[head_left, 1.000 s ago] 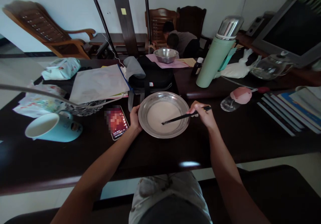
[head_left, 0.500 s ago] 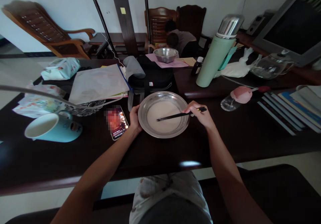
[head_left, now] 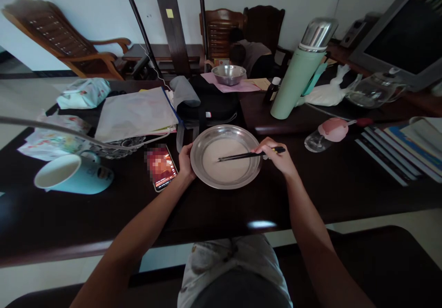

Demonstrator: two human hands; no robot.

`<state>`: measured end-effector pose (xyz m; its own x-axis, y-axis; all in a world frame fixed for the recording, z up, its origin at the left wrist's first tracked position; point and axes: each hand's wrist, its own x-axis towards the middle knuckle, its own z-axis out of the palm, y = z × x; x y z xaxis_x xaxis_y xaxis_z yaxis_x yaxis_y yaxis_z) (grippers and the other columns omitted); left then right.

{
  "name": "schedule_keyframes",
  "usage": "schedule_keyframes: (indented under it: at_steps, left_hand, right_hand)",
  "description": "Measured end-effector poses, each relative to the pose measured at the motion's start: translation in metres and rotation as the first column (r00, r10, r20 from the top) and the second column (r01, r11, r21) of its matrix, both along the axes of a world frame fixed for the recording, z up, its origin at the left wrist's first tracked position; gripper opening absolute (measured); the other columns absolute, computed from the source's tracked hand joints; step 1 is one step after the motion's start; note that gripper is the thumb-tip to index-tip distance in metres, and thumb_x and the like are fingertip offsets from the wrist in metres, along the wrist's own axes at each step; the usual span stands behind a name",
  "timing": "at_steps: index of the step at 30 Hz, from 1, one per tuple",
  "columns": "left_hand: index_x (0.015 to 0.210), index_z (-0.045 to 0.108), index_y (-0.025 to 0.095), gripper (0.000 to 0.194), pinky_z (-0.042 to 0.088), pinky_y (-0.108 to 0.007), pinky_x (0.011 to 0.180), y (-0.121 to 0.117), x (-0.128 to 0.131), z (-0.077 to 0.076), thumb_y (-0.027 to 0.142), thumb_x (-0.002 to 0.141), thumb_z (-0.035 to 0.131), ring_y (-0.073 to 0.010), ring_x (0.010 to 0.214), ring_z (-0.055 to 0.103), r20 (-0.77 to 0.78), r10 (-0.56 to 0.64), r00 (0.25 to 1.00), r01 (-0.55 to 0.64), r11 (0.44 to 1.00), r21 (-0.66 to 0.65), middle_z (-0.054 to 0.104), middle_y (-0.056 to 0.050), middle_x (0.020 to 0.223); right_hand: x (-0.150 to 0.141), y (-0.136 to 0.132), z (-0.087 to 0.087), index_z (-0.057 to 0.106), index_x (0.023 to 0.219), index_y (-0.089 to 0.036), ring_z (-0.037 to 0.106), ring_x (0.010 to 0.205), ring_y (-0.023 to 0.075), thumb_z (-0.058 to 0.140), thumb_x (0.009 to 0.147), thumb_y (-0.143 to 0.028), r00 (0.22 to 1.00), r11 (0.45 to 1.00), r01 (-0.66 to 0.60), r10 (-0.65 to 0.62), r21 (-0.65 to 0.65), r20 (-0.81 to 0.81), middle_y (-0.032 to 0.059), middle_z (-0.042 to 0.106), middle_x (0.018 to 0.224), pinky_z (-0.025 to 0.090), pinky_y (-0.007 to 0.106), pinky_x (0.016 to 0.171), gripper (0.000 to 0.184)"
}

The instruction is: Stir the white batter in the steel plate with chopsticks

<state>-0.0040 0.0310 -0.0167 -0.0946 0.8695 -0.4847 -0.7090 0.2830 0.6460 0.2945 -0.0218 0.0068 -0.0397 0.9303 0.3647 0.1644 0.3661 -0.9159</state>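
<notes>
On a dark table, a metal bowl of milky liquid sits between two bare hands, near a lit phone. The left hand grips the bowl's rim at its left side, while the right hand pinches black chopsticks between fingers and thumb, their tips at the liquid.

Pale greyish pants are worn, creased at the lap and marked with blurred, darker patches, one of them rounded and brownish. Dark, cord-like detail is seen at the middle of the front. Above them a plain dark grey top is worn. The left arm and right arm are left bare.
</notes>
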Motion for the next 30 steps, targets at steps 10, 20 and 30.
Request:
schedule_keyframes:
  at_steps: [10,20,30]
  left_hand:
    - [0.069,0.073,0.021,0.011,0.065,-0.043,0.085,0.000,-0.002,-0.001,0.031,0.068,0.078,-0.0357,0.089,0.081,0.003,-0.025,1.000,0.025,1.000,0.016,0.074,-0.004,0.066]
    - [0.070,0.070,0.022,0.014,0.066,-0.045,0.082,-0.001,-0.002,0.001,0.033,0.070,0.079,-0.0368,0.089,0.081,-0.010,-0.046,0.999,0.046,0.999,-0.001,0.076,-0.006,0.068]
    - [0.069,0.069,0.021,0.010,0.067,-0.045,0.082,-0.003,0.003,0.009,0.031,0.072,0.071,-0.0362,0.090,0.081,-0.024,-0.007,1.000,0.006,0.999,-0.038,0.078,-0.007,0.071]
  right_hand:
    - [0.001,-0.002,0.001,0.084,0.069,-0.028,0.076,0.074,0.0204,0.076,0.093,-0.074,0.998,0.999,-0.044,0.044,-0.002,-0.037,0.0034,0.079,0.072,0.063,0.037,0.077,0.053]
    - [0.009,-0.002,0.002,0.079,0.063,-0.027,0.072,0.067,0.0202,0.074,0.094,-0.076,0.991,0.995,0.100,-0.097,0.025,-0.088,0.0033,0.075,0.067,0.062,0.037,0.071,0.058]
    - [0.007,-0.001,0.002,0.082,0.069,-0.027,0.078,0.074,0.0212,0.077,0.092,-0.075,0.988,0.990,0.140,-0.139,0.016,-0.072,0.0039,0.080,0.074,0.063,0.037,0.075,0.053]
